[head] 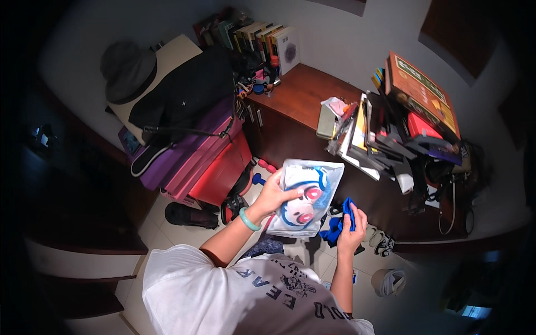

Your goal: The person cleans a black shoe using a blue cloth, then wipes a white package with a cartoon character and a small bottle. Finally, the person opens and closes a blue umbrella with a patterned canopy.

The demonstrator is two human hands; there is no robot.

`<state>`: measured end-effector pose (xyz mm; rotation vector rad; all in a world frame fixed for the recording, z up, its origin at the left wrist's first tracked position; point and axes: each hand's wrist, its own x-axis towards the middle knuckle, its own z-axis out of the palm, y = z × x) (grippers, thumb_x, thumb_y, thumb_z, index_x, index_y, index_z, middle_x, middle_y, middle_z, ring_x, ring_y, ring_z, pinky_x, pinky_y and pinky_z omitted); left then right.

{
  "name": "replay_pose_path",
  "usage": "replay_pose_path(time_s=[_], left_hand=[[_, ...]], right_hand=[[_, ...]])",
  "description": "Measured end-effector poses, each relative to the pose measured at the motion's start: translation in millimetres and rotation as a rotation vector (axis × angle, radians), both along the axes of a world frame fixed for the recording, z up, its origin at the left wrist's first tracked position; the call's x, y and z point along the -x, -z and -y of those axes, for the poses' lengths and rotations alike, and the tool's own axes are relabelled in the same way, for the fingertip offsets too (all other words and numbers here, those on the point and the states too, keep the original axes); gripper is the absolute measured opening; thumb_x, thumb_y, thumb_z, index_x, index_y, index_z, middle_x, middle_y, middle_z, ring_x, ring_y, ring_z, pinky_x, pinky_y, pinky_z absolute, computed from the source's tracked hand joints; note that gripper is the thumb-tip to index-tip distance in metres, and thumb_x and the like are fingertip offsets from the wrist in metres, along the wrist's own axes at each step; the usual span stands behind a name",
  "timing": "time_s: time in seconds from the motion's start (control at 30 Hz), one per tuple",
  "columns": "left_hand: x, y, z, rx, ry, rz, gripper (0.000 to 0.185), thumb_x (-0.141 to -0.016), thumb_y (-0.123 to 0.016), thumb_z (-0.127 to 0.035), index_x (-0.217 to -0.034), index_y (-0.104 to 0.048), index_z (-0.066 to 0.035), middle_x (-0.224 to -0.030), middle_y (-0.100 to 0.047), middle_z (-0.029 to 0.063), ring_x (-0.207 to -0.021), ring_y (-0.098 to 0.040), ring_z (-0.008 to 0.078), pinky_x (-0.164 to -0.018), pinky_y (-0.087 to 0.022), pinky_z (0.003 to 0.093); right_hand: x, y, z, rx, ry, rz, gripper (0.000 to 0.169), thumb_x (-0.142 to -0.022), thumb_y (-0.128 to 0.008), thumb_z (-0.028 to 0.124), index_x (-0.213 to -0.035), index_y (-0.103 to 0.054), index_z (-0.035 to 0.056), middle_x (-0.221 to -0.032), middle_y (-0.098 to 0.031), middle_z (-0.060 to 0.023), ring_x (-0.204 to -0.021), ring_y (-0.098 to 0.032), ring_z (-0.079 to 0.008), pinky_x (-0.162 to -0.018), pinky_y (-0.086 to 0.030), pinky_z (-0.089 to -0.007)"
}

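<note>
My left hand [276,194] grips a white plastic pouch [307,209] by its left side, the thumb lying across the front. Two pink-nosed cartoon faces with blue outlines are printed on the pouch. A pale green bangle [250,219] circles my left wrist. To the right, my right hand [352,228] pinches a bright blue cloth [335,230] between thumb and fingers. Part of the cloth hangs down in folds beside the pouch's lower right edge. What the pouch contains cannot be seen.
Stacked red and purple plastic boxes [220,167] stand left, topped by black clothing [188,92] and a grey hat [127,71]. Books and folders [377,138] crowd the reddish-brown desk [301,96] at right. Shoes [379,240] and a waste bin [388,282] sit on the tiled floor.
</note>
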<state>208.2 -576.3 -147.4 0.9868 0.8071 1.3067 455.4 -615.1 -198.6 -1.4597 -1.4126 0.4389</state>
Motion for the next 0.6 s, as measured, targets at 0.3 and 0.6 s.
replay_pose_path(time_s=[0.3,0.6], left_hand=[[98.5,74.2,-182.7,0.247,-0.221,0.166,0.042,-0.091,-0.065,-0.002,-0.126,-0.043,0.0,-0.112,-0.062,0.0108,-0.101,-0.064,0.0174,-0.087,-0.055,0.0317],[39.9,90.5,-432.4,0.27,0.04,0.302,0.031,-0.093,-0.065,-0.01,-0.119,-0.055,0.004,-0.113,-0.065,0.0146,-0.099,-0.065,0.0233,-0.085,-0.055,0.0365]], right_hand=[[85.1,22.1,-88.1,0.314,-0.291,-0.062,0.027,-0.086,-0.07,0.011,-0.112,-0.07,0.0055,-0.106,-0.064,-0.0138,-0.097,-0.064,-0.0286,-0.087,-0.049,-0.0341],[131.5,24.3,-146.8,0.421,-0.347,-0.083,0.032,-0.08,-0.071,0.001,-0.112,-0.068,0.0035,-0.106,-0.066,-0.0146,-0.095,-0.066,-0.0293,-0.084,-0.051,-0.0319]])
